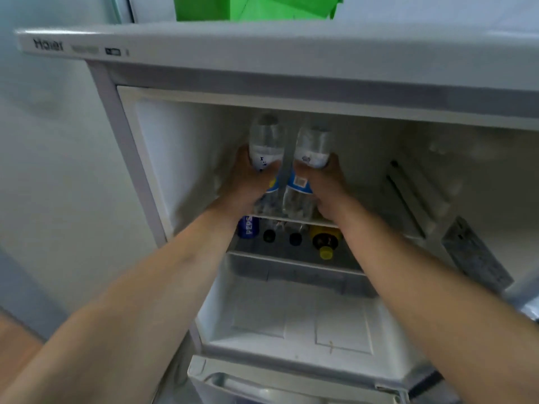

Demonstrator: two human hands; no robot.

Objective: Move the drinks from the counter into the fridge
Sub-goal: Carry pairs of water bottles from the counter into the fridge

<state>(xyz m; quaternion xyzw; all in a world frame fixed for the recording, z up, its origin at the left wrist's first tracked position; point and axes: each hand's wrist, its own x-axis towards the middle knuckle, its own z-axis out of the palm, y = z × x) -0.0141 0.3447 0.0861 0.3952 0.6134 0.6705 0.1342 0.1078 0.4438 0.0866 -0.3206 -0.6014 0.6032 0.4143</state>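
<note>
Now both water bottles are going onto the fridge's upper shelf together.
Left bottle (267, 144) and right bottle (313, 147) are lying side by side, bases inward, probably to fit; left hand (248, 182) and right hand (326, 185) are each wrapping one, above the Pepsi can (248, 227).

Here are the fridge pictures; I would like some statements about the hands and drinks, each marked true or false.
1. Each hand grips one clear water bottle: left hand the left bottle, right hand the right bottle. True.
2. The fridge door is closed. False: it is open.
3. A Pepsi can stands on the shelf below. True.
4. The yellow-capped bottle is held by the right hand. False: it lies on the lower shelf.
</note>
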